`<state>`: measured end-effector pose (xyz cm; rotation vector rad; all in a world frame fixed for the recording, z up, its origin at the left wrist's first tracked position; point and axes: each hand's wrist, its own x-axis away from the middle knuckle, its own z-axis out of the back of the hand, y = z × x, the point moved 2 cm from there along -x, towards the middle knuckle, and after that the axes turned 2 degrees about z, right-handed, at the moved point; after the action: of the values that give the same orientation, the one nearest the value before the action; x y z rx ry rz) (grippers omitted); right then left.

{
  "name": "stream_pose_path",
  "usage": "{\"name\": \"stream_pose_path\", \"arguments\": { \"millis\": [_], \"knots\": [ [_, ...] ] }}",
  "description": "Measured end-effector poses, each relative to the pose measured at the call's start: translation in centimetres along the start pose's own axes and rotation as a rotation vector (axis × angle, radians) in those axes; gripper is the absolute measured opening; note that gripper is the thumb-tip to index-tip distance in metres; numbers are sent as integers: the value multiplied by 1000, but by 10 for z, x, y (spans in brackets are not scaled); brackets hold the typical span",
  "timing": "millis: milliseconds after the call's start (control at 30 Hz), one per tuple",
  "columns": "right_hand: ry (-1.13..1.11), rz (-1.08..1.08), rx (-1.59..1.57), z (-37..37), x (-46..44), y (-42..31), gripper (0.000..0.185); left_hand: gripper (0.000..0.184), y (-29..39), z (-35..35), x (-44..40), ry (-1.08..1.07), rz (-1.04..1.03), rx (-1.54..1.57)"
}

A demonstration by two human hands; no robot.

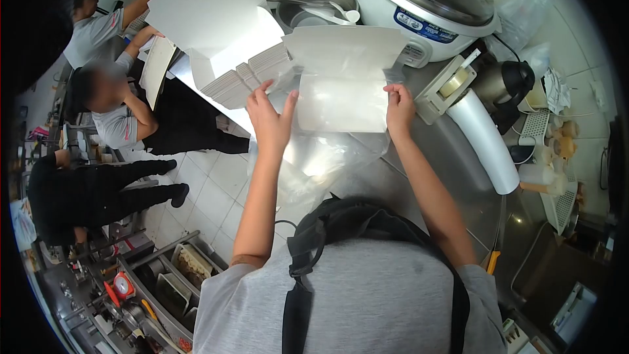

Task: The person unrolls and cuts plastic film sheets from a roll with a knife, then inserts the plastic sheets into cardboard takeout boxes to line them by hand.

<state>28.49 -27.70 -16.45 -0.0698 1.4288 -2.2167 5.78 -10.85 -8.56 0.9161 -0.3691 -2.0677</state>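
Note:
In front of me lies a white cardboard box [344,101] with its lid [347,46] raised. Clear plastic bag film [314,164] surrounds the box and hangs toward my body. My left hand [272,115] is beside the box's left edge, thumb and fingers apart, close to the loose film. At the right edge, my right hand [400,111] has its thumb and fingers closed on the bag's side against the box. Whether it also grips the cardboard is hidden. A stack of folded white cardboard [246,78] stands left of the box.
A large rice cooker [426,10] and a metal bowl [314,0] stand behind. To the right are a tape dispenser [449,85], a white roll [481,141], a kettle [501,85] and a yellow-handled knife [494,259]. Several co-workers [108,190] are at left.

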Motion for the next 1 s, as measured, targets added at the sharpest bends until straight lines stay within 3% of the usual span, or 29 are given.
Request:
{"name": "stream_pose_path", "arguments": {
  "millis": [100,133,200,233,300,400,500,600,800,900,1000],
  "knots": [
    [84,4,-154,8,-3,-11,20,65,-46,-35,-1,-346,708,486],
    [128,156,-65,13,-5,-18,21,58,-53,-37,0,-502,787,527],
    [220,464,115,21,-11,-22,23,48,-56,-49,8,-448,633,674],
    [224,502,125,25,-16,-20,24,43,-58,-55,14,-421,555,745],
    [231,579,142,27,-25,-16,26,25,-43,-48,16,-319,658,645],
    [198,599,224,28,-33,-20,31,20,-33,-56,21,-87,603,835],
    [192,565,272,20,-43,-24,25,21,-36,-69,19,25,548,836],
    [160,345,154,15,-45,-42,14,21,-32,-68,10,49,554,783],
    [-181,75,98,40,-13,-39,16,23,-18,-65,7,166,568,675],
    [-468,-252,-93,49,-11,-20,14,23,-17,-68,5,192,576,616],
    [-273,-49,-30,46,-16,-20,15,24,-15,-68,4,141,555,616]
  ]
}}
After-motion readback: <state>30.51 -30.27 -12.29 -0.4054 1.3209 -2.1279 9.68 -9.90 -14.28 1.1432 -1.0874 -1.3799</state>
